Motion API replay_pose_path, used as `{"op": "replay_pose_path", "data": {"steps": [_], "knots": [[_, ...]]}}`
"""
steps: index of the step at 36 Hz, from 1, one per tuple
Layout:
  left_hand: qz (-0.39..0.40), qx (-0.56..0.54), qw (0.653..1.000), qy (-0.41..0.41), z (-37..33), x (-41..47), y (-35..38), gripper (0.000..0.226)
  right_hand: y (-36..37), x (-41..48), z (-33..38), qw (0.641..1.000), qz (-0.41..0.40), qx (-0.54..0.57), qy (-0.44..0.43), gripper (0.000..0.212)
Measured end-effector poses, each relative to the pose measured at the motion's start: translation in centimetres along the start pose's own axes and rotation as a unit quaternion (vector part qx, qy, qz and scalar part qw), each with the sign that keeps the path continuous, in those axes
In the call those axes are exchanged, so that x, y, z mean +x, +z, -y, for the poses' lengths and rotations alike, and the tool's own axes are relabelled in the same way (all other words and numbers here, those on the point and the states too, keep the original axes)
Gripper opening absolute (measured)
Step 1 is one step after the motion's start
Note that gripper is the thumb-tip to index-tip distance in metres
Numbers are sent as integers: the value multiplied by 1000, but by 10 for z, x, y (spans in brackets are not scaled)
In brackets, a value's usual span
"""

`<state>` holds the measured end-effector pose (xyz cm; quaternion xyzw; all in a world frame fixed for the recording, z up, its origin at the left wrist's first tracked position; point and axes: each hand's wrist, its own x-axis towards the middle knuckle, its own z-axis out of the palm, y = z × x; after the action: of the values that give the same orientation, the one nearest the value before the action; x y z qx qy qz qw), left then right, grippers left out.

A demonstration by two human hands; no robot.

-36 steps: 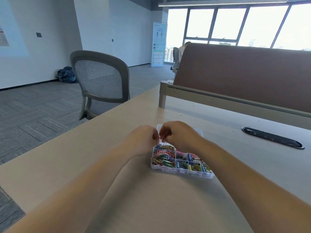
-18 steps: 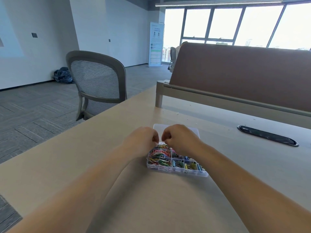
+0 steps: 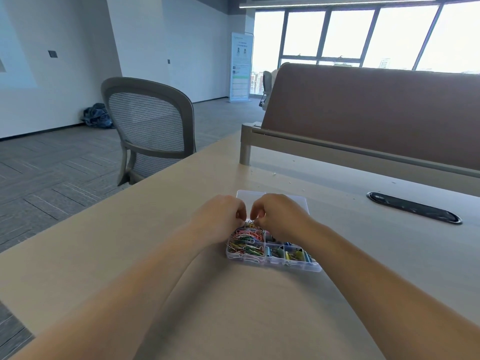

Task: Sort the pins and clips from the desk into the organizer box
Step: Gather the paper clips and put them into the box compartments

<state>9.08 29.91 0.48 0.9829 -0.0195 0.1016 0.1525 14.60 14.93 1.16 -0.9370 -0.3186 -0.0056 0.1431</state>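
Organizer box [image 3: 285, 265], clear plastic with small compartments, sits on the pale wooden desk [image 3: 117, 255] just below the middle of the frame. Its open lid [image 3: 249, 197] lies flat behind it, toward the upper edge of the box. The compartments on the left of the box hold a tangle of coloured paper clips [image 3: 245, 244]. Those on the right hold binder clips [image 3: 288, 253] in blue, yellow and green.

Both forearms reach in from the bottom of the frame and meet over the far left corner of the box. The left hand [image 3: 220, 216] and the right hand [image 3: 279, 216] are knuckles-up with their fingers curled, and the fingertips are close together right above the paper clips. The fingertips are hidden under the knuckles, so I cannot tell whether either hand pinches a clip or only touches the pile.

A grey mesh-backed chair [image 3: 150, 126] stands at the desk's left edge, in the middle left of the frame. A brown partition [image 3: 376, 113] runs across the upper right, and a dark oval cable slot [image 3: 413, 207] is set into the desk at the right. A white banner stand [image 3: 241, 66] stands near the windows at the top centre. A dark bundle [image 3: 97, 116] lies on the floor by the wall at the left.
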Motion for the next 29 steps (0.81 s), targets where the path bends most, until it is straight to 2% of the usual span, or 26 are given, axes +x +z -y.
{"op": "replay_pose_path", "data": {"steps": [20, 29], "knots": [[-16, 27, 999, 22, -6, 2, -2, 16, 3, 2, -1, 1000, 9, 13, 11, 19], [10, 18, 1000, 12, -11, 1, -4, 23, -3, -2, -5, 1000, 2, 6, 21, 19]]}}
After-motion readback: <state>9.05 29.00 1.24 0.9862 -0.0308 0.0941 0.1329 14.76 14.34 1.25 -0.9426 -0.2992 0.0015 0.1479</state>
